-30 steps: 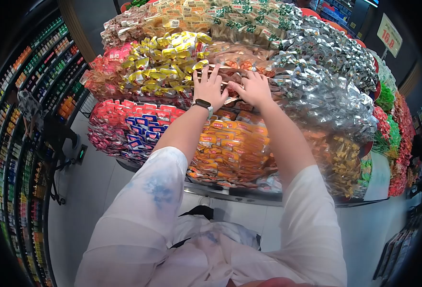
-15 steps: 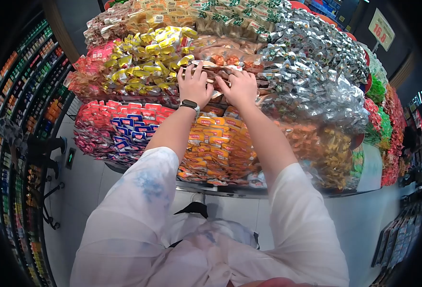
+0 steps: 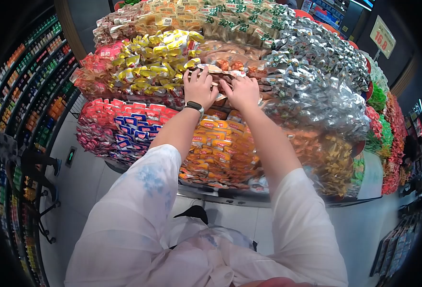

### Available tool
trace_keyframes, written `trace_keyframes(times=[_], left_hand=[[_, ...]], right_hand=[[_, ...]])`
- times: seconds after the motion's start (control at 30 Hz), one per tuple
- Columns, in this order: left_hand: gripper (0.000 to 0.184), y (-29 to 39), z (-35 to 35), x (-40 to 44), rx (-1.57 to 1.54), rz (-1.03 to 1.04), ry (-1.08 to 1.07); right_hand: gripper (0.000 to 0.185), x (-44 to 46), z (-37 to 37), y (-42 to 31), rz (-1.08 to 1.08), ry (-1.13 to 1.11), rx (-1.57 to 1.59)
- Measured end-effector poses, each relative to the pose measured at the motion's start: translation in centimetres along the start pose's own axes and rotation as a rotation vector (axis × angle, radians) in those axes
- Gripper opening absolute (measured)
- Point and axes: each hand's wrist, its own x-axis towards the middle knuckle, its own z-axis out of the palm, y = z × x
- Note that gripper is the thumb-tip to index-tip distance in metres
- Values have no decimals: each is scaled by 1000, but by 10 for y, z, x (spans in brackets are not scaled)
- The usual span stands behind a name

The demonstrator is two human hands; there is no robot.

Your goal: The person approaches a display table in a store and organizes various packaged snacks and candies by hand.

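Note:
My left hand (image 3: 201,90), with a dark-faced watch (image 3: 194,105) on its wrist, reaches into the middle of a heaped snack display. Its fingers curl over brown snack packets (image 3: 220,76), and the thumb is bent in towards the right hand. Close beside it, my right hand (image 3: 244,92) grips the same row of packets with bent fingers and thumb. The fingertips are partly hidden among the wrappers. Yellow packets (image 3: 148,60) lie left of my hands, silver packets (image 3: 306,91) to the right, and orange packets (image 3: 218,150) nearer to me.
Red packets (image 3: 98,115) and blue packets (image 3: 134,129) fill the front left of the display. A price sign (image 3: 383,37) stands at the back right. Shelves of goods (image 3: 24,95) line the left side. A person's legs (image 3: 41,165) show beside a cart at the left.
The view has shifted slightly, so the display sits a little to the right and lower. Both hands stay on the brown packets, with small finger movements. The person at the left has moved slightly.

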Motion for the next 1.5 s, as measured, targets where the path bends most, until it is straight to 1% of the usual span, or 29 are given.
trace_keyframes(times=[0.03, 0.07, 0.13, 0.17, 0.2, 0.23, 0.27, 0.33, 0.37, 0.43, 0.47, 0.5, 0.57, 0.6, 0.63, 0.7, 0.73, 0.83, 0.9, 0.97, 1.03, 1.1, 1.13, 1.2, 1.23, 1.3, 1.33, 1.4, 1.5], left_hand=[[30, 0, 0, -1, 0, -1, 0], [32, 0, -1, -2, -13, -2, -14], [33, -1, -4, -5, -26, 1, -28], [39, -1, -7, -7, -48, 5, -50], [45, -3, -10, -6, -68, 13, -72], [45, -3, -13, -9, -65, 15, -76], [52, -3, -18, -10, -64, 36, -108], [68, -5, -26, -11, -19, 95, -168], [70, -3, -33, -13, 1, 108, -204], [66, -3, -33, -19, 74, 142, -189], [58, -3, -32, -19, 85, 150, -184], [58, -5, -30, -19, 93, 156, -184], [50, -6, -27, -17, 81, 150, -197], [44, -6, -26, -15, 50, 129, -198], [44, -6, -25, -13, 51, 128, -200], [39, -6, -25, -7, 58, 151, -162], [34, -7, -24, -1, 68, 154, -182], [32, -10, -23, 18, 51, 189, -191], [32, -18, -18, 30, 19, 209, -150], [34, -24, -11, 40, 14, 281, -166], [34, -26, -4, 48, 24, 290, -142], [31, -26, 4, 52, -36, 292, -155], [29, -26, 9, 50, -20, 276, -131], [31, -24, 16, 47, 13, 255, -59], [30, -23, 19, 47, 19, 251, -42], [31, -22, 15, 53, 16, 240, -46], [30, -21, 12, 54, -3, 230, -66], [31, -19, 14, 52, -31, 211, -76], [35, -19, 16, 50, 12, 195, -109]], right_hand=[[54, 0, -1, 1, 10, -56, 11], [54, 1, -3, 1, 8, -57, 10], [55, 4, -7, 0, 20, -190, 35], [55, 8, -8, 0, 21, -186, 36], [58, 13, -9, 0, 73, -313, 26], [62, 12, -10, -2, 122, -448, 19], [62, 8, -12, -6, 125, -445, 25], [66, 1, -17, -12, 122, -337, -36], [66, 2, -26, -17, 122, -330, -30], [70, 9, -47, -26, 199, -571, -124], [69, 7, -43, -28, 170, -502, -173], [69, 5, -40, -28, 172, -496, -167], [66, -3, -33, -25, 101, -325, -167], [61, -9, -29, -24, 41, -166, -192], [61, -10, -24, -20, 41, -167, -190], [57, -10, -22, -16, -7, -93, -150], [57, -9, -21, -14, -7, -98, -147], [52, 5, -16, -5, -20, -172, -143], [48, 12, -5, 2, -51, 46, -103], [45, 19, 3, 6, -40, 3, -135], [44, 25, 10, 8, 44, -90, -86], [44, 28, 16, 12, 32, -78, -97], [44, 30, 19, 14, 26, -46, -49], [44, 32, 23, 15, 0, 17, -2], [44, 33, 24, 15, 0, 15, 0], [44, 38, 21, 18, 58, -92, 92], [47, 39, 20, 17, 72, -59, 93], [49, 42, 23, 20, 74, -74, 75], [53, 46, 28, 24, 73, -78, 87]])
